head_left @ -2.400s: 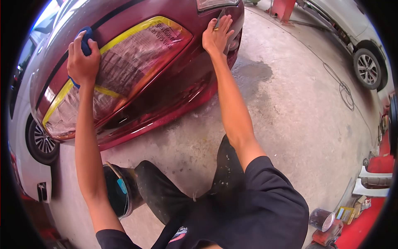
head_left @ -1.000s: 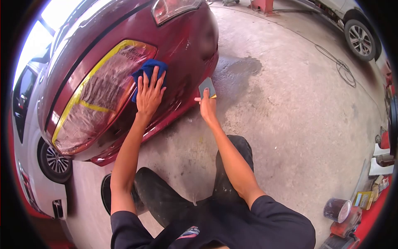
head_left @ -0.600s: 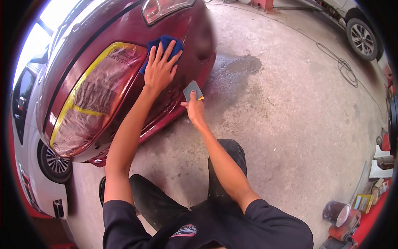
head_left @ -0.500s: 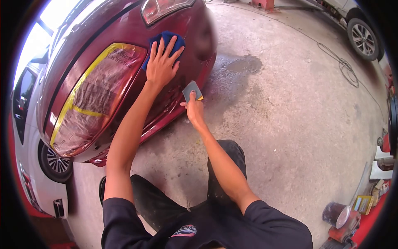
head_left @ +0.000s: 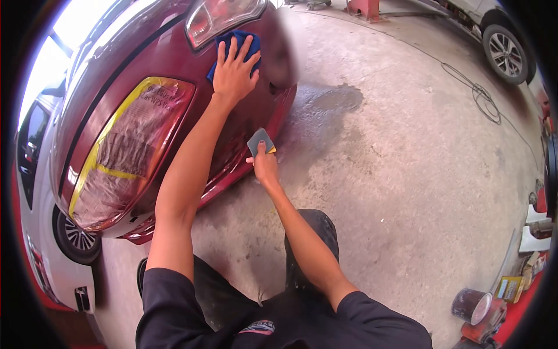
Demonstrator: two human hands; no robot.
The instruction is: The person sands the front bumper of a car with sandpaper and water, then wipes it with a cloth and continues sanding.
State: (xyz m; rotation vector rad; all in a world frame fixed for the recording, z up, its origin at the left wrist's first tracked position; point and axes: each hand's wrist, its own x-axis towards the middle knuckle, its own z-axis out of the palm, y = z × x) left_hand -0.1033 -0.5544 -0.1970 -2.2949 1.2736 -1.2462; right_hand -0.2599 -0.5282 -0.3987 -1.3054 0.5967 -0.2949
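Note:
My left hand (head_left: pixel 234 75) lies with spread fingers on a blue cloth (head_left: pixel 254 43), pressing it against the dark red car body (head_left: pixel 192 67) just below a clear and red lamp (head_left: pixel 218 22). Lower and to the right, my right hand (head_left: pixel 265 166) grips a piece of grey sandpaper (head_left: pixel 260 139) with a yellow edge showing, the thumb on top. It is held near the car's lower edge. Left of my left arm, a masked lamp (head_left: pixel 125 142) is covered with sheeting and yellow tape that bears handwriting.
Wet patches darken the concrete floor (head_left: pixel 383 174) beside the red car. A white car (head_left: pixel 43 192) stands at left, another car's wheel (head_left: pixel 504 53) at upper right. A cable (head_left: pixel 485 104) lies coiled on the floor. A bucket (head_left: pixel 472 305) and a yellow box (head_left: pixel 510 288) sit lower right.
My left hand and the blue cloth have slid up the car body, closer to the upper lamp. My right hand with the sandpaper is slightly lower and further left in the view.

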